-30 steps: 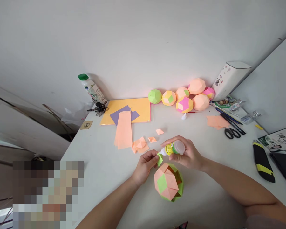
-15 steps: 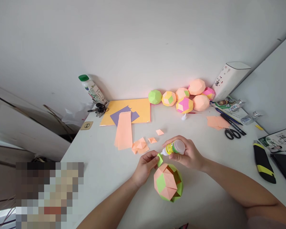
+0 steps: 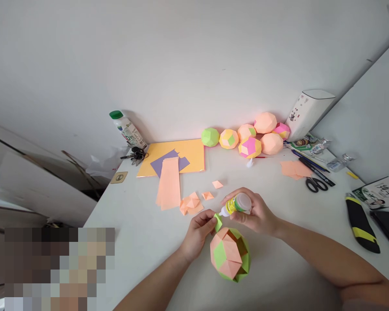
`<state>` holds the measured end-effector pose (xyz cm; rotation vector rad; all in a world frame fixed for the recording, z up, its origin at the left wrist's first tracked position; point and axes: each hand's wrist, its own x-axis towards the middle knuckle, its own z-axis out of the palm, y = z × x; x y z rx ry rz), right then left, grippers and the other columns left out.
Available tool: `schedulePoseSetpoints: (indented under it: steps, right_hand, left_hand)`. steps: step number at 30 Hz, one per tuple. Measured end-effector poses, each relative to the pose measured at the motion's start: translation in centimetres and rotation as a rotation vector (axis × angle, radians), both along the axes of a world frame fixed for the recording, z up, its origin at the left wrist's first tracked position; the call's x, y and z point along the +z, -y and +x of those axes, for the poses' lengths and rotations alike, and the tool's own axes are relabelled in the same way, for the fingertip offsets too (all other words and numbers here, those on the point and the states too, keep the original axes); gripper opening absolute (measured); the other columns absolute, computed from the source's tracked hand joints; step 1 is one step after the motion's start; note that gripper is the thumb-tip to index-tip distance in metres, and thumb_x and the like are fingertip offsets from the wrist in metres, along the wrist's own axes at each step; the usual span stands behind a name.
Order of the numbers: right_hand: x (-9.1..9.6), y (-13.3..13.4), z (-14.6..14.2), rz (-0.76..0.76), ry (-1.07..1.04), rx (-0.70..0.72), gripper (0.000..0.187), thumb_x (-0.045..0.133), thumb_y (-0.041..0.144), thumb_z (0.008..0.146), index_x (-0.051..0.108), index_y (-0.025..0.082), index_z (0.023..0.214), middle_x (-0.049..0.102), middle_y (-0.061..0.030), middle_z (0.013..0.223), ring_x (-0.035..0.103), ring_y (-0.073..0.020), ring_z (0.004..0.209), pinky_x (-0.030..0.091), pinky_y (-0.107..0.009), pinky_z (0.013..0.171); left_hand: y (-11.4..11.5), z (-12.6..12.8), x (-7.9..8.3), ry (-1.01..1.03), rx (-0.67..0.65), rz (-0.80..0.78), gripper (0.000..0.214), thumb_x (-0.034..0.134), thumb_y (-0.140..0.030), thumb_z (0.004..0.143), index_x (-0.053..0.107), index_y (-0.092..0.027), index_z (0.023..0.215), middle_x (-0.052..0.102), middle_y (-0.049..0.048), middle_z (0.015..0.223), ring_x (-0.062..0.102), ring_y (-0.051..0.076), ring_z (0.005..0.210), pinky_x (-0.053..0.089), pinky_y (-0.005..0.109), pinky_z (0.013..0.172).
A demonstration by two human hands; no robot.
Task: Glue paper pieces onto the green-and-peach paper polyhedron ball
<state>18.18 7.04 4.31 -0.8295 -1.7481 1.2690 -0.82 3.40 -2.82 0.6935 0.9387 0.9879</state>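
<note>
My left hand [image 3: 197, 235] pinches a small green folded paper piece [image 3: 218, 222] between thumb and fingers. My right hand [image 3: 256, 214] is closed round a small glue bottle [image 3: 236, 204] with a yellow-green label, its white nozzle pointing left and touching the green piece. Just below both hands an unfinished paper ball [image 3: 230, 255] of peach and green faces rests on the white table [image 3: 142, 233], its open side to the right.
Loose peach folded pieces [image 3: 190, 203] and a peach paper strip [image 3: 168, 183] lie ahead on orange and purple sheets [image 3: 171, 158]. Several finished paper balls [image 3: 250, 137] line the wall. Scissors [image 3: 314, 183], pens, a black-yellow cutter [image 3: 359, 224], keys [image 3: 134, 154] and a green-capped bottle [image 3: 126, 128] stand around.
The view has tilted slightly, shifting everything lower in the picture. Both hands keep their hold, with the nozzle still at the green piece.
</note>
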Motion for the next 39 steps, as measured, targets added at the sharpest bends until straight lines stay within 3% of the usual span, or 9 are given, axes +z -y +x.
schedulePoseSetpoints:
  steps: [9,20,24,27,29,31,34,39]
  right_hand:
    - [0.3,-0.1,0.0,-0.097,-0.011,0.071,0.033,0.071,0.045,0.078,0.061,0.018,0.093,0.066,-0.0068,0.087,0.061,-0.0185,0.077,0.049,-0.029,0.062]
    - [-0.2,-0.8,0.4,-0.250,-0.208,0.067,0.025,0.066,0.038,0.084,0.056,0.019,0.097,0.066,-0.0083,0.103,0.052,-0.0072,0.052,0.046,-0.024,0.047]
    - [-0.9,-1.9,0.8,-0.237,-0.249,-0.022,0.030,0.069,0.034,0.082,0.052,0.023,0.104,0.058,-0.0102,0.124,0.065,-0.0139,0.073,0.055,-0.033,0.067]
    - [-2.4,-2.9,1.0,-0.231,-0.074,-0.073,0.037,0.070,0.033,0.078,0.050,0.025,0.108,0.046,-0.0104,0.137,0.064,-0.0218,0.101,0.054,-0.039,0.082]
    - [-4.0,-3.6,1.1,-0.118,0.127,-0.140,0.036,0.070,0.029,0.076,0.051,0.024,0.106,0.043,-0.0113,0.139,0.053,-0.0272,0.121,0.049,-0.043,0.092]
    - [-5.8,-4.2,1.2,0.096,0.333,-0.210,0.030,0.068,0.021,0.074,0.054,0.021,0.100,0.039,-0.0148,0.140,0.039,-0.0319,0.133,0.042,-0.049,0.101]
    - [-8.0,-5.0,1.5,0.391,0.542,-0.167,0.019,0.058,0.013,0.079,0.058,0.019,0.097,0.043,-0.0177,0.135,0.042,-0.0322,0.130,0.045,-0.051,0.098]
    - [-8.0,-4.7,1.3,0.577,0.612,-0.161,0.012,0.054,0.011,0.081,0.063,0.018,0.087,0.048,-0.0181,0.132,0.045,-0.0342,0.121,0.045,-0.055,0.096]
  left_hand:
    - [0.0,-0.1,-0.4,0.049,0.007,0.004,0.024,0.075,-0.038,0.072,0.065,-0.018,0.079,0.058,-0.0021,0.066,0.049,0.009,0.057,0.038,0.024,0.059]
    - [0.0,-0.3,-0.6,0.064,0.000,0.034,0.020,0.071,-0.037,0.076,0.066,-0.018,0.082,0.057,-0.0017,0.063,0.050,0.009,0.058,0.039,0.024,0.062]
    - [0.0,-0.1,0.0,0.069,-0.004,0.081,0.017,0.069,-0.034,0.078,0.067,-0.018,0.083,0.062,0.0023,0.073,0.055,0.013,0.068,0.043,0.028,0.068]
    - [-0.1,0.0,0.4,0.045,0.019,0.101,0.015,0.070,-0.031,0.077,0.069,-0.018,0.083,0.063,0.0044,0.092,0.058,0.015,0.076,0.045,0.028,0.071]
    - [-0.1,0.1,0.5,0.028,0.036,0.087,0.015,0.071,-0.032,0.075,0.069,-0.019,0.082,0.060,0.0046,0.102,0.059,0.015,0.079,0.046,0.028,0.070]
    - [-0.1,0.1,0.5,0.014,0.056,0.082,0.015,0.072,-0.032,0.075,0.069,-0.019,0.081,0.060,0.0039,0.100,0.059,0.015,0.077,0.046,0.028,0.070]
    - [-0.1,0.1,0.3,-0.027,0.080,0.108,0.014,0.072,-0.033,0.074,0.069,-0.020,0.076,0.057,0.0002,0.075,0.054,0.013,0.069,0.046,0.029,0.070]
    - [-0.1,0.0,0.1,-0.081,0.029,0.153,0.014,0.070,-0.034,0.077,0.071,-0.019,0.076,0.053,-0.0009,0.065,0.051,0.013,0.067,0.043,0.028,0.070]
